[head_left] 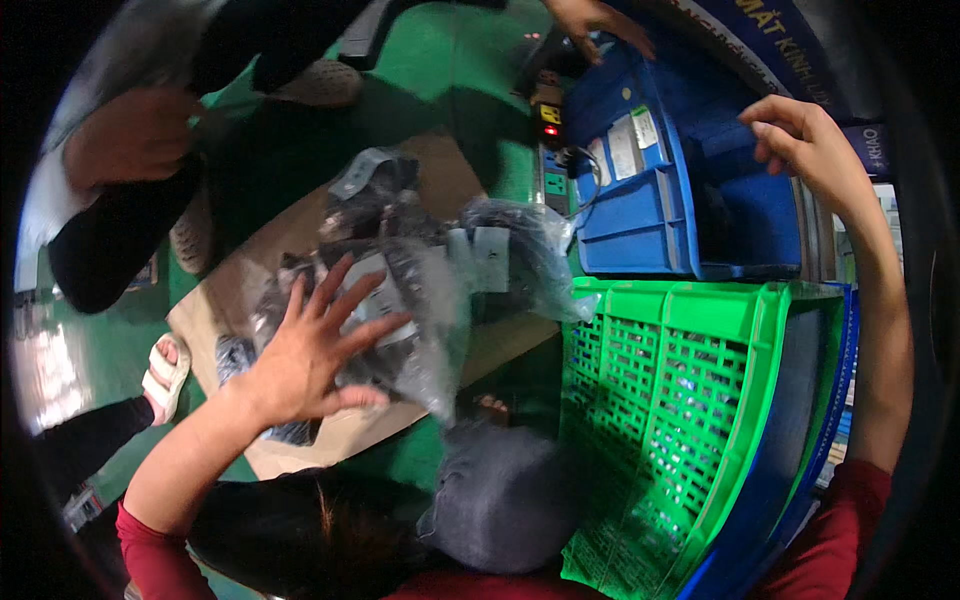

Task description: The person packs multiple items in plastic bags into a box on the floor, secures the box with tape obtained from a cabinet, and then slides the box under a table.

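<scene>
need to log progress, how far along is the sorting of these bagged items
Done: cannot tell; the blue bin interior is barely visible. In hand: the left hand rests spread on the clear bags of dark parts piled on cardboard; the right hand hovers empty over the bin. Left: the whole pile.

1 green crate (700, 400), 1 blue bin (640, 210), 1 power strip (548, 130).
</scene>
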The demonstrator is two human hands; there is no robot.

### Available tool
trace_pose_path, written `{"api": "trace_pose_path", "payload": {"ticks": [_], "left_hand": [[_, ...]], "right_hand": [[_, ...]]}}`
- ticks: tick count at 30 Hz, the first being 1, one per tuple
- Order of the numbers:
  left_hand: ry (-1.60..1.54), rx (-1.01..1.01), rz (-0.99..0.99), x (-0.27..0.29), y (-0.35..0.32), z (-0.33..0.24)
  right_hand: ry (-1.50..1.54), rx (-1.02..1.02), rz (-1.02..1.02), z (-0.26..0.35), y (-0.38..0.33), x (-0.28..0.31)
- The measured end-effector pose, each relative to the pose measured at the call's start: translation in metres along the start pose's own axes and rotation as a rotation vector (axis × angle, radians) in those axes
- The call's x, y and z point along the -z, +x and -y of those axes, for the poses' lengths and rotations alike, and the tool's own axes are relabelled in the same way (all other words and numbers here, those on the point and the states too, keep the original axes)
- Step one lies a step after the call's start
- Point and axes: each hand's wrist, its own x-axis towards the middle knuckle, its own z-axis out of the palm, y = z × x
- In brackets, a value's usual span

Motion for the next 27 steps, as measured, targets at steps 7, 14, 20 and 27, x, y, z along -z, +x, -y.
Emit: {"api": "trace_pose_path", "payload": {"ticks": [7,14,20,27], "left_hand": [[0.1,0.119,0.261,-0.052,0.048,0.005],[0.181,0.159,0.176,-0.079,0.048,0.01],[0.089,0.157,0.171,-0.087,0.042,0.016],[0.063,0.187,0.181,-0.083,0.05,0.019]], "right_hand": [[-0.715,0.016,0.547,-0.263,0.087,-0.07],[-0.724,-0.148,0.958,-0.319,0.12,-0.171],[-0.277,-0.16,0.884,-0.307,0.137,-0.244],[-0.224,-0.103,0.849,-0.311,0.139,-0.292]]}}
